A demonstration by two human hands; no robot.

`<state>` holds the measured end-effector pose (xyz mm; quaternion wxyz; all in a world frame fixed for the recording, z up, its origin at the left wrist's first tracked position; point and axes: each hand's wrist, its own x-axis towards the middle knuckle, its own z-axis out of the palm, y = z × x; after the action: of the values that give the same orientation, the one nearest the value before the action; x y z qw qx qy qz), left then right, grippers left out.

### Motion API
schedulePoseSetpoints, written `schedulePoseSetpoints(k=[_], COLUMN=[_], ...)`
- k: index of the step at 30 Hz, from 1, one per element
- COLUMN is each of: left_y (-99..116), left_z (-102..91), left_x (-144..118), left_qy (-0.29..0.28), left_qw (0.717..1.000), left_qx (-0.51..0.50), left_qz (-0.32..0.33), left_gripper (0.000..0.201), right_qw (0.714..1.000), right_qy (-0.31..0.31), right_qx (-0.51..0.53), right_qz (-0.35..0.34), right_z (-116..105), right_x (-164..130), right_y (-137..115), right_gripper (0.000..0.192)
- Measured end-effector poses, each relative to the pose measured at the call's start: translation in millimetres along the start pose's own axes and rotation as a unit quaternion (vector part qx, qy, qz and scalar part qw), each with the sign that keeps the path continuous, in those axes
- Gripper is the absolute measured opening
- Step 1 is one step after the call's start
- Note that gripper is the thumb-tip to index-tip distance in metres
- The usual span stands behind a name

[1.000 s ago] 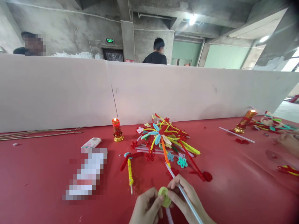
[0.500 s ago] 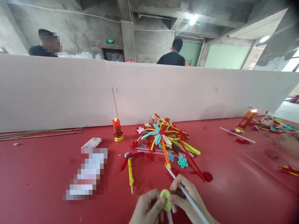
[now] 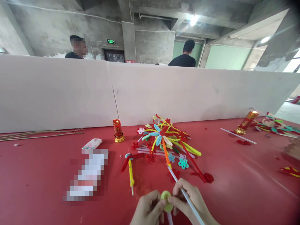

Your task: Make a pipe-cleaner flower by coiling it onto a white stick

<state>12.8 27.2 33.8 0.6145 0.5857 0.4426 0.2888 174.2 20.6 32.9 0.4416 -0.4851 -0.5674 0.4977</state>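
Disc (image 3: 167, 197), yellow-green, is pinched by the left hand (image 3: 148, 207) and right hand (image 3: 188, 197) above the table (image 3: 234, 187); the right also grips a stick (image 3: 193, 210), its tip near the flower pile (image 3: 161, 133). Below the disc, partly hidden, hangs perhaps a pale strip (image 3: 170, 217).

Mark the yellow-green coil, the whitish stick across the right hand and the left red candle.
Yellow-green coil (image 3: 166, 197): head view, upper part of its face.
Whitish stick (image 3: 188, 199): head view, middle of its length.
Left red candle (image 3: 117, 128): head view, middle of its body.
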Motion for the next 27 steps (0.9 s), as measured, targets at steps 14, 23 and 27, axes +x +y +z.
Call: schedulePoseSetpoints(k=[14,23,27], left_y=[0.7,4.4,10.0], left_z=[2.4,4.8,6.5], left_x=[-1.3,-0.9,-1.9], left_qy=[0.009,0.024,0.027], left_qw=[1.000,0.998,0.999], left_qx=[0.016,-0.034,-0.027], left_qz=[0.015,-0.037,-0.036], left_gripper=[0.053,0.059,0.061], right_qw=[0.998,1.000,0.997], right_qy=[-0.017,0.023,0.061], right_qx=[-0.061,-0.005,0.046], right_qz=[-0.031,-0.021,-0.027], right_z=[-0.3,4.6,4.8], right_x=[-0.5,-0.8,-0.1], right_y=[-0.8,0.3,-8.1], right_gripper=[0.023,0.028,0.029])
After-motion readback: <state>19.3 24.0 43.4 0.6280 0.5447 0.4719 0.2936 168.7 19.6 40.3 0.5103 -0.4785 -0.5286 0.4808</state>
